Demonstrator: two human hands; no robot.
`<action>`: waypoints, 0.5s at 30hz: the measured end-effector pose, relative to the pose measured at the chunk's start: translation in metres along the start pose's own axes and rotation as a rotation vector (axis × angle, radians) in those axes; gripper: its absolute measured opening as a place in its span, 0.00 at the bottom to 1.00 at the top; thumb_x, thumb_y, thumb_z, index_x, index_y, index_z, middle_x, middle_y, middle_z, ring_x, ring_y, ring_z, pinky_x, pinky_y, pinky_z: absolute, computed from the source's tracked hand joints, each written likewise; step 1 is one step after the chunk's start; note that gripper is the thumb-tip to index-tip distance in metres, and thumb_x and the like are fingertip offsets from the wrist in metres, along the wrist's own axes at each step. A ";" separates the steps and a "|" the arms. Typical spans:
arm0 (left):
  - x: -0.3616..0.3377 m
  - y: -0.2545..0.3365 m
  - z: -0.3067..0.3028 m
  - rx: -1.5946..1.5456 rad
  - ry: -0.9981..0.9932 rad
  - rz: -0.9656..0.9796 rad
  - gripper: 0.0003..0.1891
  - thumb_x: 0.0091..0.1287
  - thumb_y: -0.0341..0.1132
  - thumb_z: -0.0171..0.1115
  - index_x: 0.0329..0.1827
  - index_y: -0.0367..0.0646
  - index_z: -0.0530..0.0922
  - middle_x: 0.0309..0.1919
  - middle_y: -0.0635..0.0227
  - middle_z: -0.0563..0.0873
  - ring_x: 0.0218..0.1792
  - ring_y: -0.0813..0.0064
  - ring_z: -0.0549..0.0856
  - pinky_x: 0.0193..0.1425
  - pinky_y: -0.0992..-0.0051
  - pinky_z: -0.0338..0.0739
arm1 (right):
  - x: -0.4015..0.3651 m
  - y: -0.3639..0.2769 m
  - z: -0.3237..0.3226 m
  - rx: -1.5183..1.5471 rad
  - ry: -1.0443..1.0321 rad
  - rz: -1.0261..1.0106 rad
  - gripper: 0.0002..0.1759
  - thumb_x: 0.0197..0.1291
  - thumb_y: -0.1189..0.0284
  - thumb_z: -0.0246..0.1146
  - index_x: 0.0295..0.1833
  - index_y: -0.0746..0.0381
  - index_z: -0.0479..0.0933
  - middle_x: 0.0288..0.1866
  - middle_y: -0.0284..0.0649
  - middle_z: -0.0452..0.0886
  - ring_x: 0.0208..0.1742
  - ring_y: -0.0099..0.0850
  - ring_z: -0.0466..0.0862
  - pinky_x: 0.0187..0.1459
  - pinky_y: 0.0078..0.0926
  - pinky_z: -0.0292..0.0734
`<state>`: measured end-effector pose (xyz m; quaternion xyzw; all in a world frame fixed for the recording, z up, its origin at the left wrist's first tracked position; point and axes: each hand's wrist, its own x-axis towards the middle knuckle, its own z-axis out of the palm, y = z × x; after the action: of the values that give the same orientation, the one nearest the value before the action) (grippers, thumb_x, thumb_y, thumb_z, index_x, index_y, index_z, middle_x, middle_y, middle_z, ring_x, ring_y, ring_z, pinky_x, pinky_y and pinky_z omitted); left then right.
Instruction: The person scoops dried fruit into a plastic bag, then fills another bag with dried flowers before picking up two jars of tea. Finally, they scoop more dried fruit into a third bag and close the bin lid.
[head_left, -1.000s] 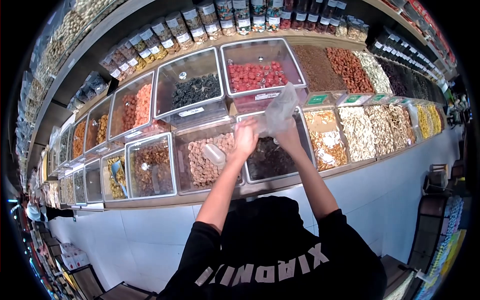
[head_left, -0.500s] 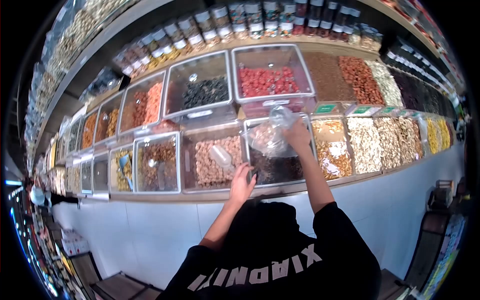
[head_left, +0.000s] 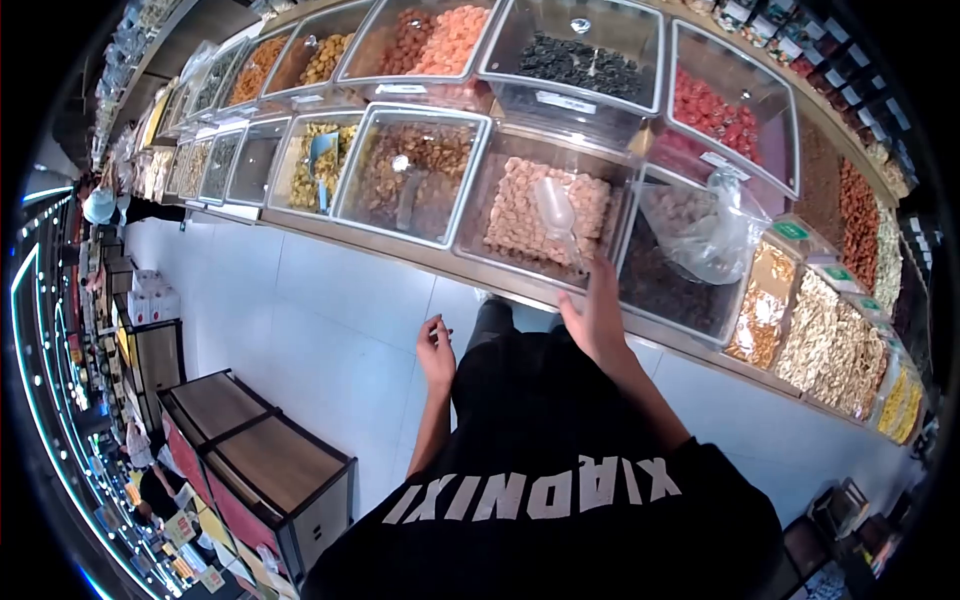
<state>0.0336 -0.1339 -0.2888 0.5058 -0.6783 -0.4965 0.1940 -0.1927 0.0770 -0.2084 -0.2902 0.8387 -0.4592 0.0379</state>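
Observation:
My right hand (head_left: 598,318) is open, its fingers spread at the front edge of a clear bin of pale pink pieces (head_left: 520,205), holding nothing. A clear scoop (head_left: 555,207) lies in that bin. My left hand (head_left: 435,352) hangs over the floor in front of the counter, its fingers curled, with a small dark thing at the fingertips that I cannot make out. To the right, a clear plastic bag (head_left: 712,232) with pale pink contents rests on top of the bin of dark pieces (head_left: 665,290).
Lidded bins of dried goods stretch left, one with a blue scoop (head_left: 323,160). Open bins of flakes (head_left: 835,345) stand at the right. A low wooden display stand (head_left: 260,440) is at lower left. A person (head_left: 100,208) in a light cap is far left.
The view has swung left. My right hand has let go of the bag and moved to the pink bin's edge. My left hand has drawn back from the bins over the floor.

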 end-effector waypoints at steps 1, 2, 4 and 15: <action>0.011 0.003 -0.008 -0.010 0.010 -0.007 0.15 0.77 0.36 0.57 0.59 0.37 0.80 0.46 0.60 0.87 0.40 0.70 0.86 0.42 0.72 0.81 | 0.009 -0.016 0.010 0.021 -0.073 -0.030 0.35 0.60 0.68 0.69 0.67 0.70 0.63 0.67 0.62 0.65 0.68 0.59 0.69 0.68 0.46 0.67; 0.024 0.007 -0.013 -0.024 0.016 -0.008 0.15 0.76 0.35 0.57 0.59 0.37 0.80 0.47 0.60 0.86 0.41 0.70 0.86 0.42 0.72 0.80 | 0.021 -0.031 0.017 0.038 -0.139 -0.063 0.34 0.60 0.69 0.69 0.67 0.70 0.63 0.65 0.62 0.67 0.66 0.59 0.71 0.66 0.45 0.69; 0.067 0.017 -0.028 0.029 0.085 0.151 0.15 0.76 0.35 0.58 0.60 0.37 0.79 0.50 0.60 0.85 0.43 0.71 0.85 0.42 0.72 0.79 | 0.038 -0.048 0.037 0.089 -0.298 -0.053 0.32 0.63 0.66 0.67 0.67 0.68 0.63 0.62 0.59 0.69 0.62 0.57 0.75 0.61 0.43 0.73; 0.322 0.106 -0.090 0.417 0.096 0.507 0.20 0.73 0.40 0.60 0.61 0.35 0.77 0.47 0.46 0.84 0.47 0.50 0.84 0.51 0.59 0.78 | 0.222 -0.129 0.233 -0.073 -0.366 -0.018 0.29 0.66 0.65 0.64 0.63 0.72 0.62 0.50 0.63 0.75 0.44 0.58 0.84 0.42 0.47 0.82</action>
<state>-0.0829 -0.4605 -0.2343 0.3724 -0.8597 -0.2585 0.2352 -0.2413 -0.2654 -0.1952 -0.3777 0.8312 -0.3684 0.1754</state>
